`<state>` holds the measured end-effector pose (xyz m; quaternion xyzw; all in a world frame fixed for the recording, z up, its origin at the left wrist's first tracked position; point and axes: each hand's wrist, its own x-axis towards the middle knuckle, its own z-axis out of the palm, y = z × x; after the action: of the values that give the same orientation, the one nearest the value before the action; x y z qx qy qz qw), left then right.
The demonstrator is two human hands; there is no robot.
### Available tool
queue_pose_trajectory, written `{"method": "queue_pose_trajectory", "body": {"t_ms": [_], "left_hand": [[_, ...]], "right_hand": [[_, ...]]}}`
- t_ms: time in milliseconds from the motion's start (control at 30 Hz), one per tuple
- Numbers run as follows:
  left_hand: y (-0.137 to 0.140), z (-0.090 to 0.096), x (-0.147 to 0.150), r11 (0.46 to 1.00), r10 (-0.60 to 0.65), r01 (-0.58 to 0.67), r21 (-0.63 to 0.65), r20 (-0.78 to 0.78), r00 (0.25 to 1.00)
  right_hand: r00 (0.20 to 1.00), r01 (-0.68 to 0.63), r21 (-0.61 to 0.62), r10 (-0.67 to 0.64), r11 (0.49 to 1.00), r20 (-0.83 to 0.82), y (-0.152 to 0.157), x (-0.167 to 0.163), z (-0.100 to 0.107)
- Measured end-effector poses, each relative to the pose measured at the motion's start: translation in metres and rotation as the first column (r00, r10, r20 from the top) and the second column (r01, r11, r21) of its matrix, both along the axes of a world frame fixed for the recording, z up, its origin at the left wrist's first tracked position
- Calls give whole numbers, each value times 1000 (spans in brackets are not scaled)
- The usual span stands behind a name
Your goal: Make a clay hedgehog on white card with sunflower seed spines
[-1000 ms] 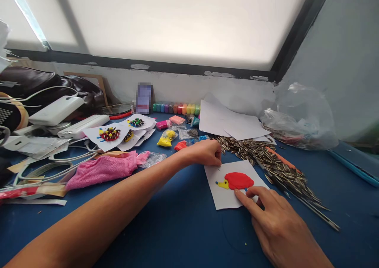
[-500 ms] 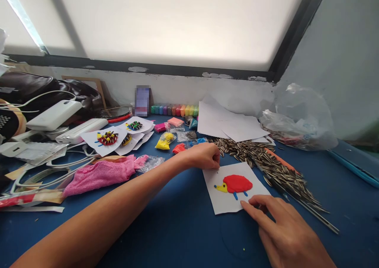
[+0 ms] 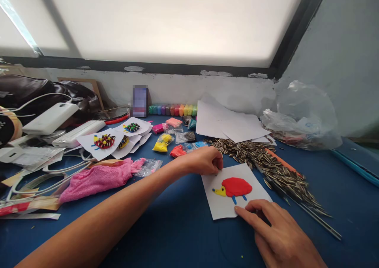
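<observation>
The bench (image 3: 166, 232), a wide blue surface, carries everything and runs beneath both the left grip (image 3: 209, 159) and the right grip (image 3: 281, 228). Beyond the right grip, against the wall, a clear plastic bag (image 3: 308, 122) slumps out of the way. Loose white sheets (image 3: 227, 122) overlap just behind the left grip, perhaps stacked there to stay within reach. Between those sheets and the right grip spreads a pile of striped seeds (image 3: 281, 169), with a slim metal tool (image 3: 321, 220) along its near side, presumably kept handy. To the left of the left grip, a pink cloth (image 3: 97, 181) lies bunched, apart from the work.

The small sheet (image 3: 214, 208) lies flat between the 2 grips. The left grip curls its fingers at the upper left edge; whether they pinch the paper cannot be told. The right grip is loosely open, thumb and forefinger a little apart at the lower edge, seemingly steadying it from the opposite side. Farther left of the left grip, cards bear 3 spiky figures (image 3: 103, 141). Nearer it sits a yellow packet (image 3: 161, 145) among others.

On the small sheet, the red body (image 3: 237, 187) joins a yellow face (image 3: 220, 191); beneath are 2 blue legs (image 3: 234, 199), just above the right grip's thumb.
</observation>
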<state>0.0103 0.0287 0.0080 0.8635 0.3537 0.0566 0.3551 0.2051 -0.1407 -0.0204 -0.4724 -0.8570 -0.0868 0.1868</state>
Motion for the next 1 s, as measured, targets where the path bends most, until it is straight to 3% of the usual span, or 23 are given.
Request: {"method": "queue_pose_trajectory", "body": {"t_ms": [433, 567, 800, 1000], "left_hand": [[1, 0, 0, 999, -3, 4, -41, 13, 1000], [2, -1, 0, 999, -8, 9, -43, 15, 1000], [0, 2, 0, 999, -8, 8, -33, -4, 1000], [-1, 4, 0, 1000, -6, 6, -9, -42, 999]], "right_hand": [[988, 39, -40, -44, 998, -148, 6, -1, 3], [977, 49, 16, -45, 999, -207, 6, 0, 5], [1000, 12, 65, -12, 998, -7, 2, -3, 0], [999, 1, 90, -6, 996, 50, 3, -5, -1]]}}
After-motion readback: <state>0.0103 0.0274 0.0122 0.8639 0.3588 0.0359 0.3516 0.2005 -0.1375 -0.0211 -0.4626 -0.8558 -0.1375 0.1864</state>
